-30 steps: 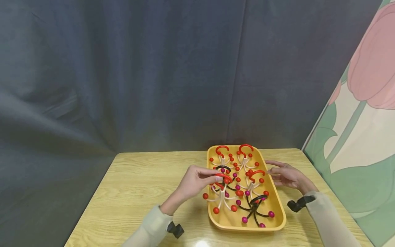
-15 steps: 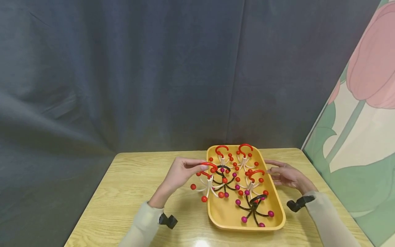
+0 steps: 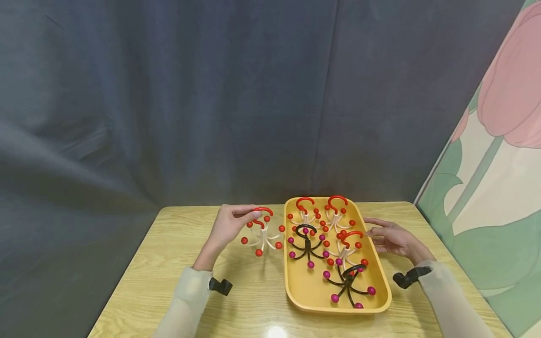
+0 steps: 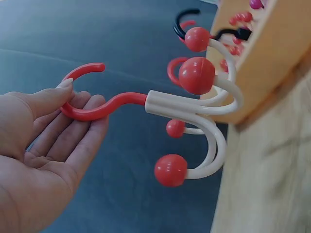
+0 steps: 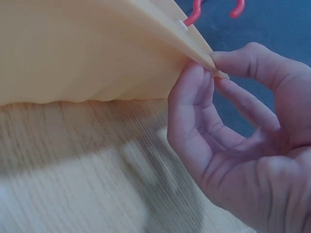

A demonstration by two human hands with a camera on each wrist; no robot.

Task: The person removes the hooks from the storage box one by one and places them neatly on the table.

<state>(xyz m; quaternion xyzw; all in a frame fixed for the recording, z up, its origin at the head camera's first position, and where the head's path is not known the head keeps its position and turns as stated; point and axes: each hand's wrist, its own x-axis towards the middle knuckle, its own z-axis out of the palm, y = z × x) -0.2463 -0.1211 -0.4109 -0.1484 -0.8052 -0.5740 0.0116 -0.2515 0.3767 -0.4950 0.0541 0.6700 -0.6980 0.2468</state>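
My left hand (image 3: 228,227) pinches the red hook of a multi-arm hanger hook (image 4: 170,104) between thumb and fingers. White curved arms tipped with red balls spread from its stem, and it hangs above the table, left of the yellow tray (image 3: 296,300). On the tray's right side, my right hand (image 3: 390,240) pinches the rim between thumb and fingers, plain in the right wrist view. Inside the tray stand two black hanger hooks with magenta balls, the nearer one (image 3: 347,281) at the front right. Several white-and-red hanger hooks, one of them at the back (image 3: 335,218), stand there too.
The wooden table (image 3: 181,263) runs under the tray and both forearms. A dark curtain (image 3: 236,103) hangs behind it. A wall with a painted tulip (image 3: 511,75) borders the right side. Each wrist carries a small black camera mount.
My left hand has lifted the white-and-red hanger hook out of the tray's front left and carried it leftward, over the table. The right hand stays at the tray's rim.
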